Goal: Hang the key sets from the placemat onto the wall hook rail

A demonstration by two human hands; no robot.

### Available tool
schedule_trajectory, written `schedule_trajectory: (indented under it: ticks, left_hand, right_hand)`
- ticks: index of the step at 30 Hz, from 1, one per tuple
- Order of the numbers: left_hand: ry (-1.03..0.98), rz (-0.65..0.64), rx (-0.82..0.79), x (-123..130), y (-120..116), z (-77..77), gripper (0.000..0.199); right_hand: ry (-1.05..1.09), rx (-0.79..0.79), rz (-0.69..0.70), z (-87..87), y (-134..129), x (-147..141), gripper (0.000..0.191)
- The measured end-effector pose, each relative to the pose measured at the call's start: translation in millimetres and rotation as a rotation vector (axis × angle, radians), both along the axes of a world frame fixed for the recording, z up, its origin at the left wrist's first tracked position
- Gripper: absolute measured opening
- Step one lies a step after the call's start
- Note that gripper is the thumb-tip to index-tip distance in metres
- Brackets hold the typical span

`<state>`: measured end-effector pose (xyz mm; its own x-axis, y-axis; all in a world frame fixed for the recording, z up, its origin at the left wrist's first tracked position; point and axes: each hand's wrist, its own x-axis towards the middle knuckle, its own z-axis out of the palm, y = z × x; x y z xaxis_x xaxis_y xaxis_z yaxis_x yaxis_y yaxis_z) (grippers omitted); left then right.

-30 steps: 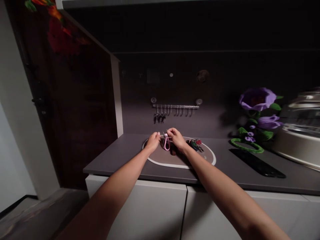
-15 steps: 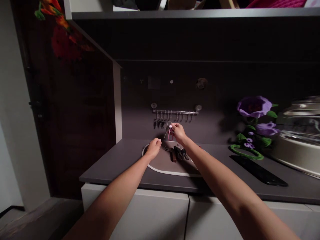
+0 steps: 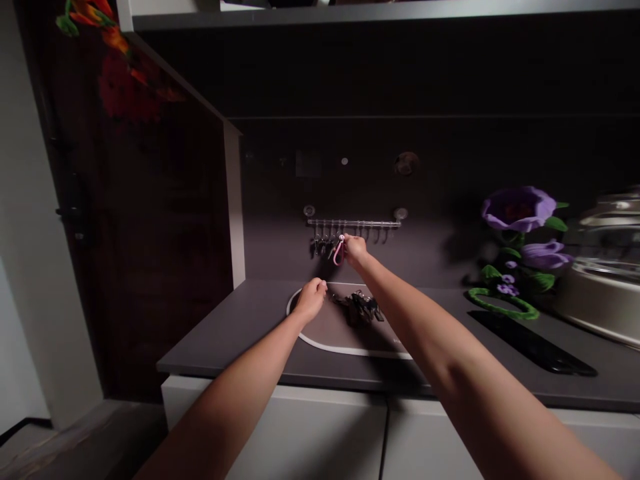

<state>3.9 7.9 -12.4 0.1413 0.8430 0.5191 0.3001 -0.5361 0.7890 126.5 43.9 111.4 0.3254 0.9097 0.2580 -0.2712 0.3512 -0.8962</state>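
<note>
My right hand point(image 3: 355, 249) pinches a key ring with a pink strap point(image 3: 339, 252) just under the clear hook rail point(image 3: 354, 224) on the back wall. Several keys point(image 3: 321, 244) hang from the rail's left hooks, beside that hand. Lower and to the left, my left hand point(image 3: 312, 297) hovers over the left part of the mat, its fingers curled together; whether anything is between them is too small to tell. A pile of dark keys point(image 3: 361, 308) lies on the brown, white-edged mat point(image 3: 330, 338), right of my left hand.
Purple flowers point(image 3: 519, 209) with a green base stand at the right, behind a long black object point(image 3: 533, 342). A pale round container with a clear cover point(image 3: 600, 287) is at the far right. A shelf point(image 3: 350, 15) overhangs the counter point(image 3: 220, 327). Orange and red flowers hang upper left.
My right hand has risen with the pink-strapped key ring, up to the hook rail. My left hand has barely moved. The camera view has shifted slightly.
</note>
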Motion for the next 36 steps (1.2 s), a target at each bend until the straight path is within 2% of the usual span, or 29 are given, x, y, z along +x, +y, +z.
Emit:
schedule_trajectory:
  ticks: [9, 23, 31, 36]
  left_hand:
    - [0.007, 0.003, -0.005, 0, 2, -0.4, 0.023]
    - [-0.006, -0.005, -0.032, 0, 2, -0.7, 0.023]
    - [-0.020, -0.007, -0.040, 1, 0, 0.6, 0.023]
    - [-0.019, -0.004, -0.050, 0, 2, 0.0, 0.023]
  right_hand:
    - [0.018, -0.040, -0.014, 0.1, 13, -3, 0.021]
    - [0.019, -0.046, -0.008, -2.7, 15, -1, 0.022]
    - [-0.015, -0.044, 0.016, -14.9, 20, -1, 0.020]
    - [-0.102, -0.033, -0.048, -21.5, 30, 4, 0.017]
